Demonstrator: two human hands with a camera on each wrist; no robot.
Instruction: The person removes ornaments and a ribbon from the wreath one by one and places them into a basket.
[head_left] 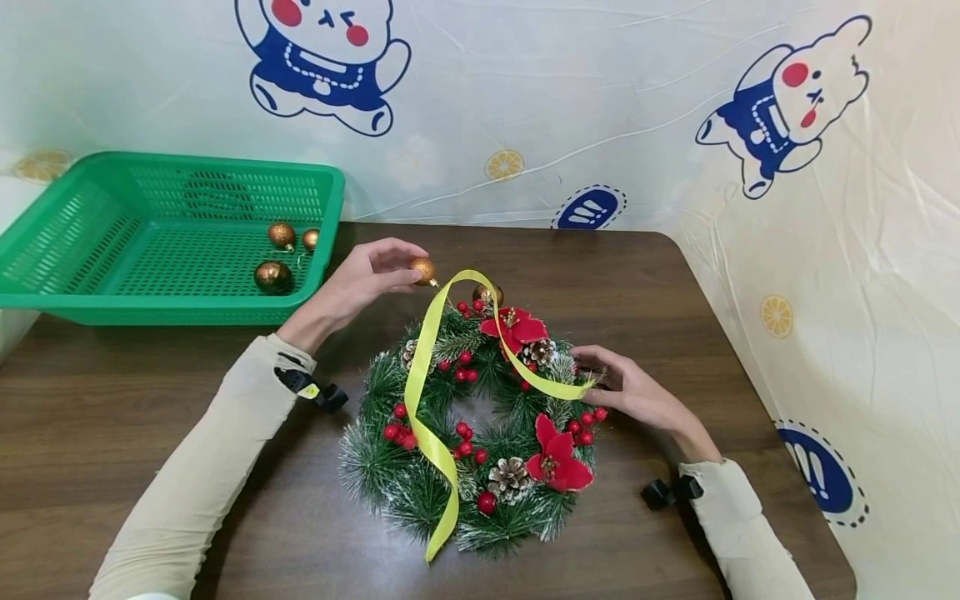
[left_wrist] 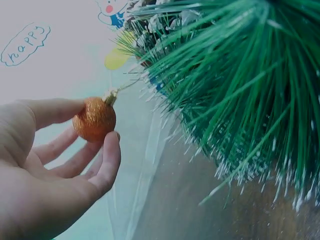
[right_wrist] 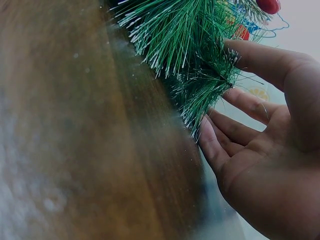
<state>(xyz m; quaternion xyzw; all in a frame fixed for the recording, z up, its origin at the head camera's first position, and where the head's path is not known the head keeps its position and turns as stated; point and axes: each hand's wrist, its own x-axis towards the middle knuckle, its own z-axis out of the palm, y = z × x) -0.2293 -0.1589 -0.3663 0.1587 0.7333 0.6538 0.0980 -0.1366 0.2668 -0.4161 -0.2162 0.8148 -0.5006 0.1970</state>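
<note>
Left hand (head_left: 358, 283) pinches gold bauble (head_left: 422, 270) at wreath (head_left: 480, 421) top; right hand (head_left: 633, 392), fingers loose, steadies rim. Hook the bauble's loop deep on a branch, clear of ribbon (head_left: 431, 392).

Around our dark brown wooden counter (head_left: 150, 400)

We see a green perforated plastic basket (head_left: 90, 250) at the counter's far left, partly overhanging its edge, with three glittery copper bauble ornaments (head_left: 272, 276) lying loose in its near right corner, two close together at the back and one nearer us. Behind and to the right hangs a pale plastic sheet backdrop (head_left: 600, 100) printed with cartoon rabbits in blue tops, orange slices and blue speech bubbles.
</note>
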